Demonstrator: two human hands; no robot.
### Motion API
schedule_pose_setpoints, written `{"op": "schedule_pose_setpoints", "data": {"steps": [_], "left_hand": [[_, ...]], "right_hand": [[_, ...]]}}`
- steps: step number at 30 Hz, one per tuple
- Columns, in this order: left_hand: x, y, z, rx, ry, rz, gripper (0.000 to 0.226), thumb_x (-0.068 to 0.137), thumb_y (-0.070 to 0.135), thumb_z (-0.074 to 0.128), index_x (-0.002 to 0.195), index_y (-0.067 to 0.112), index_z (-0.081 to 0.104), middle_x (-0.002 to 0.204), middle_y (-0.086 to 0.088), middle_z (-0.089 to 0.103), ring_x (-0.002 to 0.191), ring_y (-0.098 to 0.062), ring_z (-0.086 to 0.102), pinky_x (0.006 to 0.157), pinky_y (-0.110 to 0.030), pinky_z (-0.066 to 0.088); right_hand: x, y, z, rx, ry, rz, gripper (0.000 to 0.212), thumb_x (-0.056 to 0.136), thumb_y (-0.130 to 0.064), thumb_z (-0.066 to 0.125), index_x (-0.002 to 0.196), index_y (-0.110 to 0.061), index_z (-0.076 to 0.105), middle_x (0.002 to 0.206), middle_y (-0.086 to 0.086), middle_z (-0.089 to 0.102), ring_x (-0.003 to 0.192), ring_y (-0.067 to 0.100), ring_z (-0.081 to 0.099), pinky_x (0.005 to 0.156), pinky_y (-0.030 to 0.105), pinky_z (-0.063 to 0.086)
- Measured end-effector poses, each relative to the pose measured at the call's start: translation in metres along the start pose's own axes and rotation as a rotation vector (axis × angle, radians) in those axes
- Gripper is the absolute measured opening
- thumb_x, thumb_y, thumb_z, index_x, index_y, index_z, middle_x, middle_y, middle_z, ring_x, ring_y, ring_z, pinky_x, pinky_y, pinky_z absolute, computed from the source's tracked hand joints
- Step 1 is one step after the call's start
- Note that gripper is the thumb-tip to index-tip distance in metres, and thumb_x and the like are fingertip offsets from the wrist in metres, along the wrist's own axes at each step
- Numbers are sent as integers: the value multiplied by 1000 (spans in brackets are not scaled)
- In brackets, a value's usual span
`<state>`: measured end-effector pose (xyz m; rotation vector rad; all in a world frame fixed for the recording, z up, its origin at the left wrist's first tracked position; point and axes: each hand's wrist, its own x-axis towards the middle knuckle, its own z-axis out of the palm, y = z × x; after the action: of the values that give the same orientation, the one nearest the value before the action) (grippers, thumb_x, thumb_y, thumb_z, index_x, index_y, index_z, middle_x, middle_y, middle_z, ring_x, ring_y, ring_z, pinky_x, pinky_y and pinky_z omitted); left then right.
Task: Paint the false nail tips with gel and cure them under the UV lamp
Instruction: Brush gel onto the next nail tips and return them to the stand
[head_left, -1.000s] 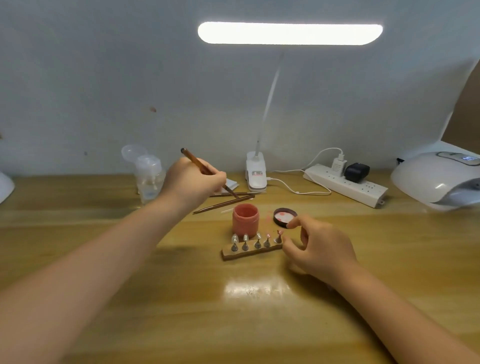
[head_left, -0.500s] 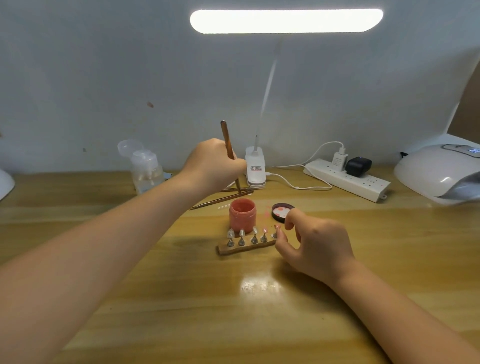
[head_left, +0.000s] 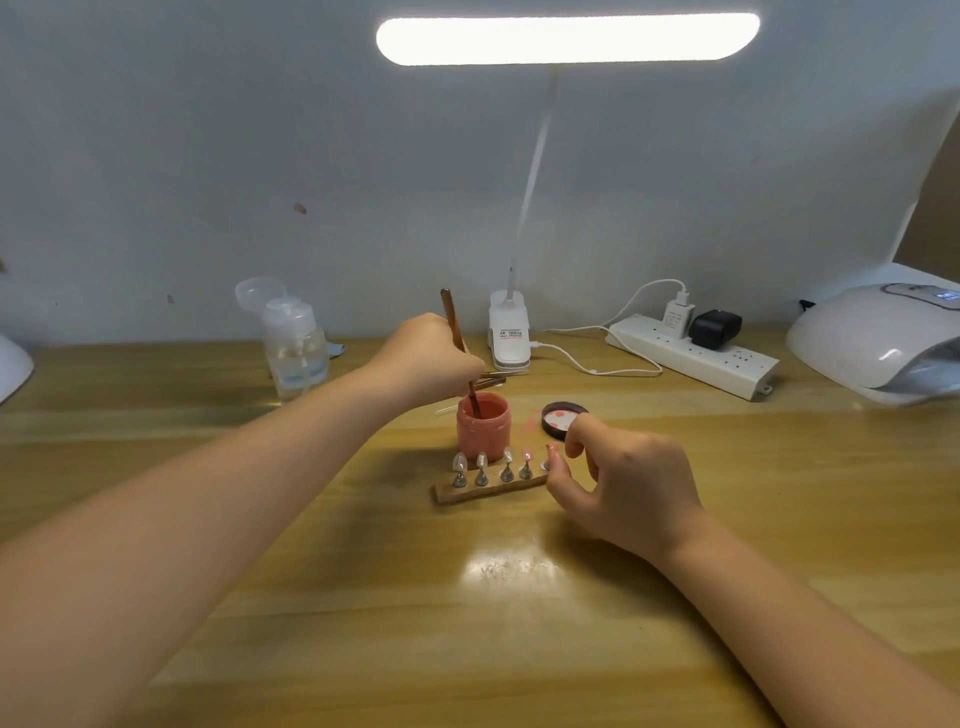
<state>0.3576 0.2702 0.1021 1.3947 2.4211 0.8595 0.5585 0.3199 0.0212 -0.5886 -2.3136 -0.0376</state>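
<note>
Brush (head_left: 457, 332) now dipped into gel pot (head_left: 483, 428) behind nail tips (head_left: 493, 465).

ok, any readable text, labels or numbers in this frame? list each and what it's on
None can be read.
Lamp clip base: a small label with a red strip and dark print, too small to read.
UV lamp: a lit blue display on top, digits too blurred to read.
Power strip: no legible marking.
Gel jar and lid: no text visible.

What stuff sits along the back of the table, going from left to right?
Clear plastic pump bottle → white clip base of the desk lamp → white power strip with plugs → white domed UV nail lamp.
</note>
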Motion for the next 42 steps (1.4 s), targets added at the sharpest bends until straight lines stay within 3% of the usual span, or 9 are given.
{"op": "schedule_pose_setpoints", "data": {"steps": [2,7,11,13,19,23,27,36,42], "left_hand": [[0,-3,-5,-149,55,-34,15,86,15,63,79,3,70,79,-11,68,74,-20,60,67,-34,50],[-1,-21,-18,-568,181,-210,13,84,10,62,74,4,68,51,2,62,45,-9,49,46,-20,40],[-3,-36,-22,-774,170,-298,18,89,14,60,75,6,69,47,4,59,37,-4,47,41,-16,41],[-5,-40,-21,-758,159,-251,18,90,15,61,77,6,69,48,5,60,41,-5,50,43,-17,42],[-11,-22,-15,-129,59,183,23,92,26,62,74,15,70,65,4,67,65,-7,61,63,-25,50],[-9,-13,-9,-47,27,207,27,92,28,62,68,19,68,67,6,66,70,-10,60,62,-26,44],[-8,-12,0,18,-59,169,23,92,30,63,71,20,68,71,7,66,71,-5,59,60,-24,43],[-13,-28,-9,-593,187,-141,15,89,14,62,83,3,69,61,-1,63,52,-8,49,51,-20,40],[-16,-49,-8,-797,150,-334,17,90,17,63,77,8,69,52,4,62,46,-5,46,45,-18,40]], "right_hand": [[0,1,0,-1,-2,7,18,81,-27,69,75,-11,63,53,2,56,44,23,51,42,35,44],[-1,-3,1,4,63,-34,19,73,-23,75,66,-12,61,48,0,53,39,23,49,37,29,41],[-2,-9,4,-6,50,-79,21,75,-29,70,59,-17,64,45,-3,55,39,20,53,37,26,40],[-3,-12,8,-14,4,-101,22,80,-32,65,63,-18,70,49,-3,60,43,20,58,39,27,44],[-3,-25,10,-61,-84,-98,16,80,-36,70,74,-22,77,52,1,65,50,24,63,44,30,50],[-1,-24,10,-119,-237,-19,43,95,-51,38,101,-28,73,85,-3,73,81,19,67,67,31,52],[1,-26,13,-139,-263,13,45,96,-52,34,104,-30,72,88,-5,73,84,16,66,68,28,51],[2,-39,18,-168,-251,95,42,97,-52,35,99,-26,69,79,-4,69,75,19,63,53,25,36],[2,-41,20,-178,-276,109,37,101,-44,35,97,-23,65,82,1,68,78,26,64,55,27,33]]}}
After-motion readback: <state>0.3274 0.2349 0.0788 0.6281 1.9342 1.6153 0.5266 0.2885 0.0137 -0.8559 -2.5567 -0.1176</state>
